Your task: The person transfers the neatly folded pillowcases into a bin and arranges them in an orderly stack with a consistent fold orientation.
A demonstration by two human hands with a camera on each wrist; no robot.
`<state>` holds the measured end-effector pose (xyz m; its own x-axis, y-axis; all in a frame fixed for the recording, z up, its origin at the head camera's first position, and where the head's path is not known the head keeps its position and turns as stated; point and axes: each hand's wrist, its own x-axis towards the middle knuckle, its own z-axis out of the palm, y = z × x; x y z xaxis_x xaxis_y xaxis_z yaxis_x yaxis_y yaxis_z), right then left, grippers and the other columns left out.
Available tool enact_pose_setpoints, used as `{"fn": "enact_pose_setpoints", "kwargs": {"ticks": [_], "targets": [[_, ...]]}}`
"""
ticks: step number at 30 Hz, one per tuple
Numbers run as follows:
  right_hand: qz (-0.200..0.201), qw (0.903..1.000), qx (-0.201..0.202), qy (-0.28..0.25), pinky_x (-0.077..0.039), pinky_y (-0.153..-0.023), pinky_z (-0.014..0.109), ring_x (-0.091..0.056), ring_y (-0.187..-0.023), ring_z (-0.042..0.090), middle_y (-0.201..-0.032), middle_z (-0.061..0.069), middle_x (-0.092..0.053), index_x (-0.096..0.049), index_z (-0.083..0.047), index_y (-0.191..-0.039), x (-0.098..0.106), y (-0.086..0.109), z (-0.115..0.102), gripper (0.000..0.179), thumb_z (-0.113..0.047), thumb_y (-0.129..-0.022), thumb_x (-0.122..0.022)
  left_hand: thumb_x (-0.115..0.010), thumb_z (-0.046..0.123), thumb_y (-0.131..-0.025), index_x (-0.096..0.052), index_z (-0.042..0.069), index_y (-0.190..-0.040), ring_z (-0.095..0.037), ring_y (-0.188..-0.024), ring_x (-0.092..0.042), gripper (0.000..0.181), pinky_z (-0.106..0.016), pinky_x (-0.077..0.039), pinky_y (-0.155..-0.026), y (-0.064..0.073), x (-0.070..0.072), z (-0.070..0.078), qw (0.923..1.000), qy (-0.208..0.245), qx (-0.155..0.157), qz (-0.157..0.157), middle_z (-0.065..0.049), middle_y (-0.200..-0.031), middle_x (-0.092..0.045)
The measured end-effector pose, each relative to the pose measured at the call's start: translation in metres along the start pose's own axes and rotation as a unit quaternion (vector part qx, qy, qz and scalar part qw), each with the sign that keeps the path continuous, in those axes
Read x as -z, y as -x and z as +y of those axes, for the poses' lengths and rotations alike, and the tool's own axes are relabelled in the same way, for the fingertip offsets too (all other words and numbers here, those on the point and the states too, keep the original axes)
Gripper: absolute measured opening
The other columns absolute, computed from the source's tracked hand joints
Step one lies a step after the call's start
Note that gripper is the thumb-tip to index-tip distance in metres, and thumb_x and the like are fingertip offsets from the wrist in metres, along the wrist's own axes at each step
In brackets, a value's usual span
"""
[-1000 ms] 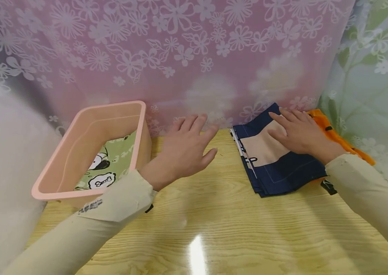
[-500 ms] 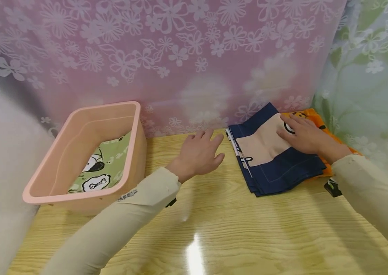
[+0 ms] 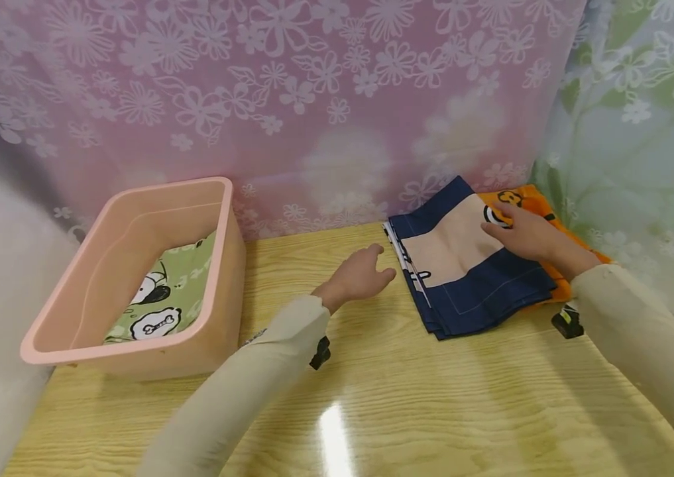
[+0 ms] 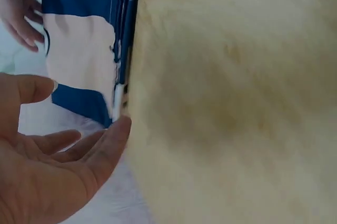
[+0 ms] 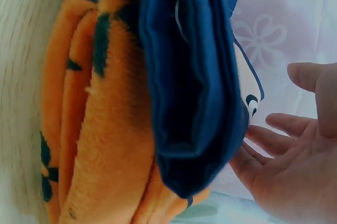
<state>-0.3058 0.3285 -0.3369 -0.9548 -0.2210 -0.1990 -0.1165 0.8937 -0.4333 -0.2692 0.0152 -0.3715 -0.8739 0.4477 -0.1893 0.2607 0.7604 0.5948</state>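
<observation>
A folded navy-and-beige cloth (image 3: 441,248) lies at the right of the table, partly over a folded orange plush cloth (image 5: 108,124) with dark markings. My right hand (image 3: 524,232) is at the navy cloth's right side, fingers extended. In the right wrist view its fingertips are right at the navy folds (image 5: 192,87), with the thumb apart. Short of the navy cloth's left edge is my left hand (image 3: 362,273), thumb and fingers spread with nothing between them. The left wrist view shows its fingertips (image 4: 122,124) overlapping the stacked layers at that edge.
A pink plastic tub (image 3: 226,265) stands on the left, with a green printed cloth (image 3: 184,281) inside. Behind the wood-grain table (image 3: 420,404) hangs a pink floral curtain (image 3: 325,139); a pale green one (image 3: 641,165) closes the right side.
My left hand has moved right, away from the tub and up to the navy cloth's left edge. The right hand has shifted slightly toward the navy cloth's right side. The view has turned a little right.
</observation>
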Motion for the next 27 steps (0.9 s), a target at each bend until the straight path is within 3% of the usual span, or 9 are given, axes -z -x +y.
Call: {"fn": "enact_pose_setpoints", "kwargs": {"ticks": [2,4,7,10,12,14,16,24,27], "targets": [[0.005,1.0,-0.008,-0.003,-0.023,-0.101,0.066,-0.027,-0.126,0.056,-0.144,0.039,-0.022,-0.012,0.011,-0.147,-0.001,-0.001,0.001,0.083,-0.05,-0.099,-0.041,-0.048,0.028,-0.099,-0.031,0.002,-0.146,-0.027,-0.12,-0.052,0.056,-0.038,-0.044,-0.096,-0.006,-0.007,-0.005,0.995,0.095,0.028,-0.009,-0.015,-0.138,-0.048],[0.011,0.9998,-0.012,-0.008,-0.026,-0.101,0.064,-0.03,-0.125,0.055,-0.141,0.039,-0.027,-0.015,0.013,-0.146,-0.002,-0.003,0.002,0.081,-0.048,-0.099,-0.042,-0.05,0.024,-0.099,-0.03,-0.001,-0.146,-0.03,-0.114,-0.056,0.057,-0.038,-0.048,-0.091,-0.011,-0.013,-0.009,0.9778,0.2,0.059,-0.018,-0.018,-0.131,-0.051],[0.02,0.9995,-0.015,-0.02,-0.03,-0.099,0.062,-0.035,-0.122,0.054,-0.136,0.041,-0.033,-0.019,0.015,-0.144,-0.002,-0.006,0.003,0.079,-0.045,-0.1,-0.044,-0.054,0.018,-0.097,-0.029,-0.003,-0.146,-0.033,-0.113,-0.057,0.058,-0.041,-0.05,-0.088,-0.017,-0.019,-0.015,0.9294,0.354,0.103,-0.022,-0.021,-0.129,-0.05],[0.028,0.9991,-0.014,-0.03,-0.034,-0.097,0.061,-0.04,-0.117,0.052,-0.133,0.041,-0.036,-0.025,0.017,-0.141,-0.004,-0.007,0.006,0.075,-0.042,-0.1,-0.046,-0.055,0.013,-0.096,-0.035,-0.004,-0.143,-0.033,-0.118,-0.052,0.053,-0.044,-0.049,-0.09,-0.024,-0.023,-0.018,0.8822,0.453,0.126,-0.019,-0.021,-0.132,-0.048],[0.031,0.9987,-0.014,-0.039,-0.036,-0.094,0.06,-0.043,-0.114,0.051,-0.131,0.041,-0.038,-0.029,0.018,-0.138,-0.006,-0.007,0.008,0.072,-0.041,-0.1,-0.047,-0.056,0.011,-0.095,-0.043,-0.005,-0.137,-0.033,-0.116,-0.054,0.046,-0.045,-0.049,-0.09,-0.028,-0.026,-0.019,0.8613,0.49,0.135,-0.016,-0.022,-0.131,-0.05],[0.034,0.9981,-0.013,-0.049,-0.038,-0.092,0.059,-0.045,-0.111,0.049,-0.128,0.04,-0.04,-0.032,0.018,-0.136,-0.007,-0.006,0.01,0.07,-0.039,-0.099,-0.048,-0.056,0.01,-0.094,-0.051,-0.006,-0.129,-0.033,-0.113,-0.056,0.038,-0.045,-0.049,-0.09,-0.032,-0.029,-0.018,0.8461,0.514,0.14,-0.014,-0.023,-0.128,-0.052],[0.033,0.9974,-0.016,-0.062,-0.038,-0.091,0.058,-0.045,-0.11,0.049,-0.128,0.04,-0.04,-0.031,0.019,-0.136,-0.008,-0.006,0.012,0.069,-0.036,-0.099,-0.049,-0.057,0.009,-0.093,-0.055,-0.006,-0.124,-0.033,-0.111,-0.057,0.035,-0.045,-0.049,-0.089,-0.035,-0.032,-0.016,0.8336,0.533,0.145,-0.011,-0.023,-0.126,-0.053],[0.015,0.9955,-0.038,-0.086,-0.03,-0.099,0.061,-0.034,-0.121,0.053,-0.135,0.04,-0.032,-0.025,0.018,-0.141,-0.01,-0.006,0.018,0.07,-0.026,-0.096,-0.057,-0.056,0.004,-0.092,-0.048,-0.007,-0.131,-0.037,-0.111,-0.057,0.042,-0.045,-0.048,-0.091,-0.046,-0.042,-0.013,0.7789,0.606,0.162,0.002,-0.026,-0.122,-0.055],[0.004,0.9941,-0.047,-0.097,-0.026,-0.102,0.063,-0.029,-0.124,0.054,-0.138,0.04,-0.028,-0.023,0.017,-0.142,-0.009,-0.006,0.02,0.071,-0.024,-0.096,-0.058,-0.054,0.001,-0.092,-0.048,-0.01,-0.13,-0.038,-0.112,-0.055,0.04,-0.044,-0.047,-0.093,-0.049,-0.044,-0.012,0.7677,0.621,0.157,-0.009,-0.026,-0.12,-0.054]]}}
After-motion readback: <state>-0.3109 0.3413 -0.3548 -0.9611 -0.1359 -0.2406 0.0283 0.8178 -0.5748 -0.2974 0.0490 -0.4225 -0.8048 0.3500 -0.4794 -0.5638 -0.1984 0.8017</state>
